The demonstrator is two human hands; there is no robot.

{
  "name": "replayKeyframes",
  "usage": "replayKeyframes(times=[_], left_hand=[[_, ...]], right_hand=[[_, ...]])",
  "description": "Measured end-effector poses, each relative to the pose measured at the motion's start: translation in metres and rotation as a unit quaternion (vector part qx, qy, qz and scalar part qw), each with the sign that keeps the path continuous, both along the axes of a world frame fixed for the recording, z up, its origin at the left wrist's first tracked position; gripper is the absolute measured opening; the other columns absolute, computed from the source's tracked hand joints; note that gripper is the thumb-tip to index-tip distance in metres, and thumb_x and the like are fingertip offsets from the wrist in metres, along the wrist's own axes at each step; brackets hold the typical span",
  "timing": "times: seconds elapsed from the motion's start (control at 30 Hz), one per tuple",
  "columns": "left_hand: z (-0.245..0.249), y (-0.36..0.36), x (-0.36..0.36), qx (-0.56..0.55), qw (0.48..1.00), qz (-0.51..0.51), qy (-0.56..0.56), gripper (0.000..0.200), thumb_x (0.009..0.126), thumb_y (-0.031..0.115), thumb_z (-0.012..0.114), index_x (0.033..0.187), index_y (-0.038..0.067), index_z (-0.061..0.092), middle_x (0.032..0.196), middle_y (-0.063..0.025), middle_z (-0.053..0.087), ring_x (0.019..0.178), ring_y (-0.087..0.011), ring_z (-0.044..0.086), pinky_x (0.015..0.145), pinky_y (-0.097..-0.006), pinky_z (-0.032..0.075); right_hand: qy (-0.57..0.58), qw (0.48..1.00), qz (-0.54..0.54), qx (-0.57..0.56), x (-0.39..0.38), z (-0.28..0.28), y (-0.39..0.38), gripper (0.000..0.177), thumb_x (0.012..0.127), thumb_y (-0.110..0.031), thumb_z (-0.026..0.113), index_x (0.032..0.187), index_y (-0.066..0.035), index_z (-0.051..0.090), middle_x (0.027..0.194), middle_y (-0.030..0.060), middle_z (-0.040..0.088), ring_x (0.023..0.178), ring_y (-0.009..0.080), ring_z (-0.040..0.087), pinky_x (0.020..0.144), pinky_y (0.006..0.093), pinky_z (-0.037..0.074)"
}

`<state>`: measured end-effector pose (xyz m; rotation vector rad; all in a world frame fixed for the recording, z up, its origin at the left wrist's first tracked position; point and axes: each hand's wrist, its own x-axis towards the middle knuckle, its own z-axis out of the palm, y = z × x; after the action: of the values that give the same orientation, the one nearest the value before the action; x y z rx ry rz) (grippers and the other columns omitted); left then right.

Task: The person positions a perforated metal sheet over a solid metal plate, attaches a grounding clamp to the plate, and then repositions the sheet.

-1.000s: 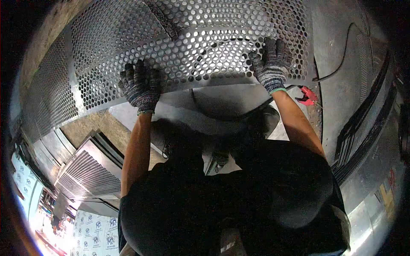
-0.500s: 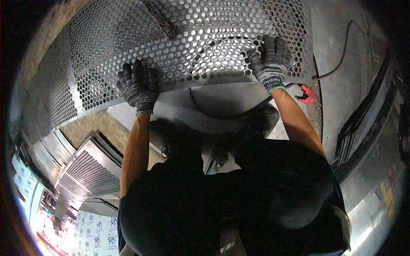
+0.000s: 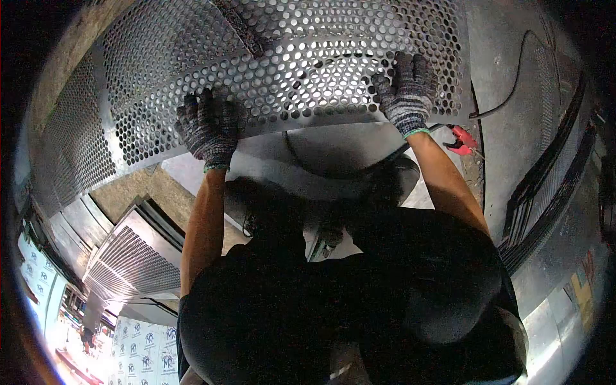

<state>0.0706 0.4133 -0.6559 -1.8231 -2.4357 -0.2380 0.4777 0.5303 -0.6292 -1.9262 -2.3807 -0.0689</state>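
Observation:
A large perforated metal sheet (image 3: 192, 125) with rows of round holes spans the upper part of the head view. On its near edge at the left lies my left hand (image 3: 208, 125), in a grey knitted glove, fingers spread on the holes. My right hand (image 3: 405, 93), gloved alike with a green cuff, rests flat near the sheet's right end, thumb apart from the fingers. Neither hand grips anything that I can see. A dark, rough-looking bar (image 3: 237, 29) lies across the sheet between and beyond my hands. Through the holes a dark curved cable shows underneath.
Right of my right wrist is a red clamp (image 3: 461, 140) on a cable. A black cable (image 3: 513, 86) loops over the grey metal surface. Dark stacked strips (image 3: 545, 186) lie far right. At lower left stand another perforated panel (image 3: 131, 263) and printed wrapped sheets (image 3: 142, 346).
Almost nothing differs. Both hands stay on the perforated sheet in about the same places, and the sheet has not visibly shifted.

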Motion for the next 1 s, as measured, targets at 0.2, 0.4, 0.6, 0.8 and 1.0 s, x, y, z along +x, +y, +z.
replayKeyframes(times=[0.2, 0.4, 0.6, 0.8, 1.0], left_hand=[[0.006, -0.003, 0.002, 0.007, 1.000, -0.014, -0.006, 0.058, 0.088, 0.050, 0.066, 0.133, 0.013, 0.066, 0.140, -0.0221, 0.058, 0.132, -0.0435, 0.049, 0.116, -0.0559, 0.030], [0.010, 0.001, 0.005, 0.003, 0.999, -0.011, 0.047, 0.055, 0.083, 0.047, 0.071, 0.127, 0.012, 0.070, 0.137, -0.0214, 0.061, 0.131, -0.0385, 0.054, 0.114, -0.0526, 0.035], [0.003, -0.006, -0.001, -0.036, 0.998, 0.025, 0.048, 0.058, 0.094, 0.044, 0.061, 0.145, 0.019, 0.056, 0.148, -0.0155, 0.054, 0.136, -0.0354, 0.049, 0.115, -0.0502, 0.033], [0.001, -0.004, -0.003, -0.019, 1.000, 0.007, 0.007, 0.055, 0.093, 0.047, 0.063, 0.142, 0.024, 0.060, 0.149, -0.0138, 0.053, 0.139, -0.0378, 0.045, 0.115, -0.0559, 0.030], [0.004, -0.006, 0.003, -0.011, 1.000, 0.024, -0.005, 0.057, 0.093, 0.048, 0.061, 0.144, 0.024, 0.057, 0.149, -0.0159, 0.052, 0.139, -0.0366, 0.046, 0.115, -0.0562, 0.029]], right_hand=[[-0.012, 1.000, 0.009, 0.012, -0.002, 0.002, 0.000, 0.079, 0.089, -0.063, 0.060, 0.146, -0.009, 0.051, 0.148, 0.0308, 0.045, 0.139, 0.0479, 0.040, 0.116, 0.0601, 0.028], [0.017, 1.000, 0.014, 0.019, 0.006, -0.024, -0.005, 0.083, 0.089, -0.065, 0.059, 0.149, -0.009, 0.048, 0.150, 0.0315, 0.042, 0.140, 0.0493, 0.038, 0.116, 0.0618, 0.026], [0.061, 0.996, 0.042, 0.047, -0.002, -0.001, 0.002, 0.082, 0.083, -0.058, 0.070, 0.146, -0.009, 0.051, 0.148, 0.0394, 0.039, 0.137, 0.0548, 0.038, 0.113, 0.0631, 0.030], [0.086, 0.990, 0.111, -0.030, -0.038, 0.024, 0.033, 0.079, 0.083, -0.054, 0.071, 0.144, -0.007, 0.052, 0.147, 0.0415, 0.038, 0.136, 0.0558, 0.040, 0.112, 0.0617, 0.032], [0.046, 0.992, 0.111, -0.035, -0.040, 0.004, 0.034, 0.082, 0.088, -0.057, 0.066, 0.149, -0.006, 0.046, 0.148, 0.0408, 0.037, 0.137, 0.0545, 0.038, 0.114, 0.0617, 0.030]])
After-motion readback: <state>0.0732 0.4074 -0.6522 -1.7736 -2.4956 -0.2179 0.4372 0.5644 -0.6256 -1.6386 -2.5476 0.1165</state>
